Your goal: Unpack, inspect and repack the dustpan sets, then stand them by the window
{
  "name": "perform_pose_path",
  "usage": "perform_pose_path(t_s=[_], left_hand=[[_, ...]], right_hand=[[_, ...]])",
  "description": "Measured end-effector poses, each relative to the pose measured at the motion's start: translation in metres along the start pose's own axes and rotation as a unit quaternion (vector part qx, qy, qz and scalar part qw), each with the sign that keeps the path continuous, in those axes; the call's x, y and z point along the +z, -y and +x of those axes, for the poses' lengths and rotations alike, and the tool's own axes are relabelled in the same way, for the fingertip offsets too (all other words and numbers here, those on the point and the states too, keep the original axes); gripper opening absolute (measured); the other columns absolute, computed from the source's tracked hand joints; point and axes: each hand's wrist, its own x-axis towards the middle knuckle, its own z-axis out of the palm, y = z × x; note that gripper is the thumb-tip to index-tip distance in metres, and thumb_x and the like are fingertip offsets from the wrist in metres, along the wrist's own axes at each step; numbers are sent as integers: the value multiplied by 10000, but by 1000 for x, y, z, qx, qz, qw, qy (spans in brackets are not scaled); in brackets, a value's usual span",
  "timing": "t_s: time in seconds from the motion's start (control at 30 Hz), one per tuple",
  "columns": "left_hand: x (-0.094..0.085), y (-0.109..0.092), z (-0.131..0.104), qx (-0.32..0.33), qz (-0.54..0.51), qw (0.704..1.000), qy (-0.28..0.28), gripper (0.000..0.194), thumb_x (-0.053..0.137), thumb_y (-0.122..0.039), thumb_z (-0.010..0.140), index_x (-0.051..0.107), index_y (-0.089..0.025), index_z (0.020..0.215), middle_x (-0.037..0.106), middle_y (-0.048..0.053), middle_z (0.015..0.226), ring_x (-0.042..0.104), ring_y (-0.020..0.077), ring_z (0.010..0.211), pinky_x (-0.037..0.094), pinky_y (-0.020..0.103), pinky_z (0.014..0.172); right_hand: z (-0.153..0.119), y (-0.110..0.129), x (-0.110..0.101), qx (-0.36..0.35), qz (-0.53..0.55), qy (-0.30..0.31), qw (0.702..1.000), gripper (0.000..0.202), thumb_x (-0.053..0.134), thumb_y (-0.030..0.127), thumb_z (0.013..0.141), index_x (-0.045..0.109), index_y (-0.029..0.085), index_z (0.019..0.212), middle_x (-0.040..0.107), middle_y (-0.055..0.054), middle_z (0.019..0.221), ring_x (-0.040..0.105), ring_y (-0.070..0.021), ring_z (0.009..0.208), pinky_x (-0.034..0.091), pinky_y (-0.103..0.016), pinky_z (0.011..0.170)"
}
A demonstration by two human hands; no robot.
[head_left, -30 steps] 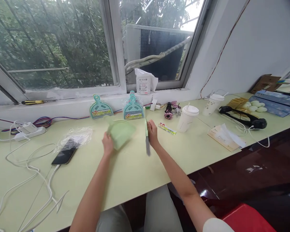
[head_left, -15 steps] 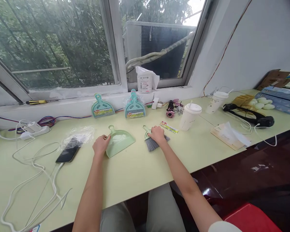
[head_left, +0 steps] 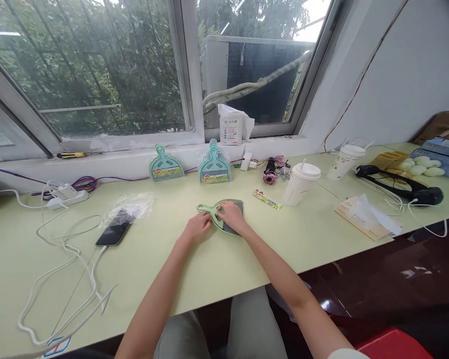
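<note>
Pale green tabletop (head_left: 217,286) is crossed at near left by white cables (head_left: 93,273). At its middle, a light green dustpan (head_left: 217,227) is laid flat with a grey-bristled brush (head_left: 229,229) set over it, handles pointed left. Beside the handles, the left hand (head_left: 198,225) is placed with fingers curled in; whether they are closed on anything cannot be told. The brush is held beneath the right hand (head_left: 232,214), its fingers partly bent, the thumb set apart from them. Farther back, a dark phone (head_left: 114,234) is partly covered by clear plastic wrap (head_left: 144,203) on the left; a printed label (head_left: 266,199) and a lidded white cup (head_left: 299,187) are seen right. Teal dustpans (head_left: 166,161) are leaned by the wall, and foliage (head_left: 127,75) is framed beyond.
</note>
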Motion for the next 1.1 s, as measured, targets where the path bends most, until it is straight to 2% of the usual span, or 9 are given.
perform_pose_path(t_s=[0.17,0.27,0.53,0.63,0.77,0.87,0.97,1.03,1.1], left_hand=[[-4,15,0,46,116,989,-84,257,484,-145,802,619,-222,1006,606,113,1045,545,260,994,412,351,817],[-4,23,3,90,142,983,-74,346,437,-83,822,609,-226,1085,601,117,1143,526,250,1075,383,369,909],[9,20,17,56,105,992,-52,314,414,-27,793,658,-192,899,672,134,925,601,264,911,363,426,950],[9,20,14,43,81,991,-92,324,418,-41,792,648,-214,940,658,117,1012,570,259,1033,245,456,1074],[7,11,10,-74,-103,964,-235,449,505,-195,813,486,-215,1261,454,133,1378,395,273,1289,244,482,1088],[12,1,14,-148,-356,909,-156,514,479,-383,866,394,-207,1341,481,144,1350,498,263,1203,403,439,973],[18,-3,17,-165,-484,857,-65,561,621,-442,777,481,-207,1267,586,122,1235,563,272,1125,449,396,926],[18,1,17,-177,-505,839,-97,569,702,-393,705,525,-209,1214,607,108,1214,566,273,1124,456,382,927],[14,12,16,-205,-513,822,-136,543,706,-365,692,543,-220,1189,618,91,1195,583,261,1096,480,372,894]], right_hand=[[1,-8,-3,-11,33,5,999,85,687,297,784,674,217,810,692,-15,971,593,-182,943,414,-286,811],[3,-9,-4,-18,34,9,999,88,690,298,786,684,218,821,697,-13,969,591,-180,946,413,-284,817],[10,-3,1,-17,-40,35,998,94,683,282,793,702,230,869,709,-47,969,590,-225,986,420,-314,805],[10,-2,-1,-3,-34,40,999,91,682,260,774,694,230,860,709,-47,955,600,-225,983,433,-291,763],[9,4,-1,66,31,-27,997,114,658,306,758,669,228,841,705,-28,914,629,-191,900,442,-272,765],[11,14,1,97,109,-122,982,168,593,360,803,639,222,887,693,-23,915,628,-173,876,449,-278,797],[14,13,-2,58,181,-166,968,228,502,369,863,622,208,971,671,-50,995,623,-164,839,467,-286,787],[14,-3,-10,66,166,-196,964,271,458,338,887,614,192,1054,631,-98,1122,612,-186,925,462,-319,835],[12,-31,-18,139,81,-233,959,333,449,285,887,582,173,1171,537,-150,1292,508,-249,1169,390,-401,966]])
